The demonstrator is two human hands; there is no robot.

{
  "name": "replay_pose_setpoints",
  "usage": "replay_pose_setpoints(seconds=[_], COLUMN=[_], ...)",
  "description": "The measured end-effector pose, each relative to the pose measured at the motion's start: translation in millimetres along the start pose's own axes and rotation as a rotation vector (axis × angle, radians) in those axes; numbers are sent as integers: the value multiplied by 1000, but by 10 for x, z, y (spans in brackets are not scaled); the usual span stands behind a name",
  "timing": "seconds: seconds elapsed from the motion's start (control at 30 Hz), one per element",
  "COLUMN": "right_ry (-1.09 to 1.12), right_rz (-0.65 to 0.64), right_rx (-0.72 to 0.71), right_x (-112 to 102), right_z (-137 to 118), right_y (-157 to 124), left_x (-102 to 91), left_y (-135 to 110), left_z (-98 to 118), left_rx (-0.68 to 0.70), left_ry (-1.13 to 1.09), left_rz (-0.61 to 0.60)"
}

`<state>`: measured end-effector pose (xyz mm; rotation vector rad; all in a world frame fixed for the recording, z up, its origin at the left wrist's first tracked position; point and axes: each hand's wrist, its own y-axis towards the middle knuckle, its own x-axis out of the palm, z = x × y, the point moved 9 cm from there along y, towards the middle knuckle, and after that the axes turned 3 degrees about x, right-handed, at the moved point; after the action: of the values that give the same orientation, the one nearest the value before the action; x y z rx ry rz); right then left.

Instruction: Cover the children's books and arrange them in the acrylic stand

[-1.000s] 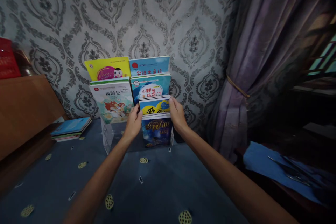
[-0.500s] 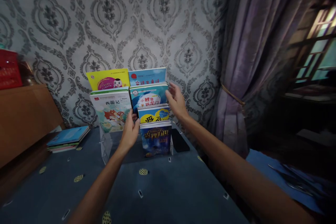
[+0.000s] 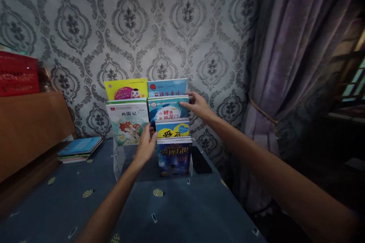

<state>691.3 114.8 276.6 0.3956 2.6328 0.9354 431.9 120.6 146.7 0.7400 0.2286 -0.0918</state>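
Patterned wallpaper (image 3: 162,15) rises behind a blue cloth (image 3: 182,212). Right hand (image 3: 201,107) pinches the teal book (image 3: 167,111) at its upper right corner; left hand (image 3: 146,146), half open, borders the white book (image 3: 129,123), its hold unclear. Both books stand in a clear rack (image 3: 124,163).

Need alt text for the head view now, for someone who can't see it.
The right hand is at the upper right corner of a teal book in a clear tiered rack, while the left hand is at the left edge of a yellow-and-blue book. A stack of books lies left of the rack on a dark tablecloth.
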Motion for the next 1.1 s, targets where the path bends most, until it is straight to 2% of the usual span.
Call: replay_pose_setpoints(seconds=[0.1,0.23,0.4,0.7,0.97,1.1], right_ry=[92,123,166,199,161,141], right_rz=[-50,-39,-89,-78,-54,-17], right_rx=[53,88,84,63,50,77], right_x=[50,73,115,109,94,82], right_z=[70,149,160,170,192,161], right_y=[-17,-52,-87,-59,-73,-122], left_x=[2,-7,4,43,-37,-182], left_y=[-2,2,20,21,-4,-167], left_z=[7,6,0,10,44,53], left_rx=[4,13,20,25,8,38], left_ry=[-8,-25,-32,-48,-5,20], left_rz=[5,6,1,-48,-47,-33])
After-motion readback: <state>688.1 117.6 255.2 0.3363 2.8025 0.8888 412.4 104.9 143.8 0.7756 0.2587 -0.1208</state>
